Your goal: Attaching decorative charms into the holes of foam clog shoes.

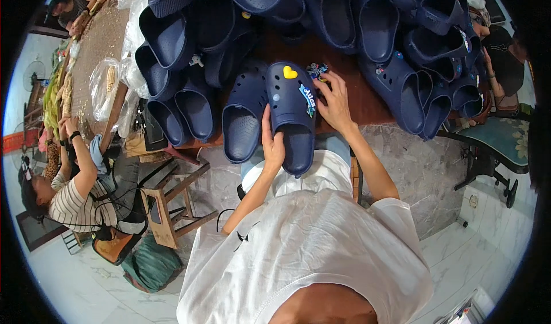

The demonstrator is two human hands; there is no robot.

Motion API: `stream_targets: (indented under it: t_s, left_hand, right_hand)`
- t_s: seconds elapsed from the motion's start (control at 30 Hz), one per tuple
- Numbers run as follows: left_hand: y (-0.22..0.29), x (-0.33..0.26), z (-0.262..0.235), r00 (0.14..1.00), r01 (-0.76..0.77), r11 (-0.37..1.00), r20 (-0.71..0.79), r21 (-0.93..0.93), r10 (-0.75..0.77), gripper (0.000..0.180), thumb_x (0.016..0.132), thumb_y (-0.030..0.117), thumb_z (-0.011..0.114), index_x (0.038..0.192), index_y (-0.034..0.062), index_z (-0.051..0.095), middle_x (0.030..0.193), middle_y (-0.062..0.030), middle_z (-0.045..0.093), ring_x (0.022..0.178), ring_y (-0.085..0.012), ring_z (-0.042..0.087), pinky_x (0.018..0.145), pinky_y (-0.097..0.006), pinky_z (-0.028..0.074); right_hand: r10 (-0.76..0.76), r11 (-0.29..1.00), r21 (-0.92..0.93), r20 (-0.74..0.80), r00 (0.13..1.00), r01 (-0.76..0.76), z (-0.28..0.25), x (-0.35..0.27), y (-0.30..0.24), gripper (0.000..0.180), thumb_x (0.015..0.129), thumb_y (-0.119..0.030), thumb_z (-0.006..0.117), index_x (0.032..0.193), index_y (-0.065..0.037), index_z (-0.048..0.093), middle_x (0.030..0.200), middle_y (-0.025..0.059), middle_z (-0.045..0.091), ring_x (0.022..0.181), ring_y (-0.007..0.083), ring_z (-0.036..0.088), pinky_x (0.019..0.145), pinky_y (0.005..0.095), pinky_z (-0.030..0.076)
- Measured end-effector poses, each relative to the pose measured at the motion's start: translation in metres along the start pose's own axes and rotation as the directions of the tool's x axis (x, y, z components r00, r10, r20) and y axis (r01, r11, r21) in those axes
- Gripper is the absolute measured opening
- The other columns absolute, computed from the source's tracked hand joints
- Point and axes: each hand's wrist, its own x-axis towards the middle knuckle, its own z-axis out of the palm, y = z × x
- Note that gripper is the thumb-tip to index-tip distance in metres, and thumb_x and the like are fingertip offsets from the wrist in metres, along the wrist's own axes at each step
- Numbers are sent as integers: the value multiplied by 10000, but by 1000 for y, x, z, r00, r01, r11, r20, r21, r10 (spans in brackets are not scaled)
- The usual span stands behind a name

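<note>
My left hand grips a navy foam clog by its left side near the opening, toe pointing away from me. On its top sit a yellow heart charm, a blue lettered charm and a small pale round one. A matching plain clog lies on the table, touching it on the left. My right hand is beside the clog's right side, its fingers bent together at a small cluster of colourful shoe charms. Whatever lies between those fingertips is too small to make out.
Many navy clogs are heaped along the brown table, left, right and far side. Clear plastic bags lie at the left. A wooden stool and a seated person in stripes are left; a green chair stands right.
</note>
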Motion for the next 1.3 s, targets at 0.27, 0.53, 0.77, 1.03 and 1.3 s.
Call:
stream_targets:
  t_s: [0.27, 0.53, 0.77, 1.03, 1.3]
  left_hand:
    - [3, 0, -10, 998, 53, 998, 36, -46, -51, 703, 788, -18, 399, 1488, 16, 337, 1498, -170, 381, 1383, -263, 366, 1144, -320, 244]
    - [1, -5, -2, 995, 88, 994, 49, -69, -85, 722, 791, -28, 396, 1505, 39, 308, 1491, -181, 381, 1361, -270, 394, 1137, -322, 258]
    - [10, -23, -1, 994, 96, 994, 54, -50, -93, 738, 785, -54, 376, 1512, 23, 275, 1506, -163, 357, 1394, -249, 349, 1142, -312, 239]
    - [-7, -35, 4, 998, 60, 997, 34, 54, -62, 716, 795, -40, 390, 1500, 8, 280, 1514, -168, 331, 1399, -249, 328, 1161, -333, 216]
    - [-9, -27, 11, 1000, 27, 984, -3, 177, -27, 694, 794, -54, 437, 1474, -3, 307, 1391, -238, 394, 1290, -375, 381, 1123, -412, 275]
  right_hand:
    - [-72, 996, 47, 38, 997, 70, 33, 8, 13, 427, 821, 1, 544, 1248, -1, 558, 1385, 198, 436, 1352, 407, 325, 1109, 522, 255]
    - [-44, 991, -121, 92, 995, 55, 34, 7, 28, 361, 849, -96, 572, 1205, -84, 631, 1355, 148, 485, 1345, 377, 351, 1106, 556, 245]
    - [-10, 995, -93, 104, 995, 20, 27, 6, 29, 396, 812, -50, 649, 1198, -139, 645, 1365, 140, 486, 1372, 383, 322, 1113, 527, 254]
    - [46, 999, 15, -89, 995, -45, -1, 1, 10, 266, 910, -111, 602, 1172, -90, 646, 1271, 141, 557, 1247, 374, 462, 1052, 463, 358]
    - [308, 854, 387, 166, 937, -349, -24, -29, -48, 297, 924, -186, 646, 1165, -14, 614, 1063, 126, 606, 865, 232, 659, 733, 313, 546]
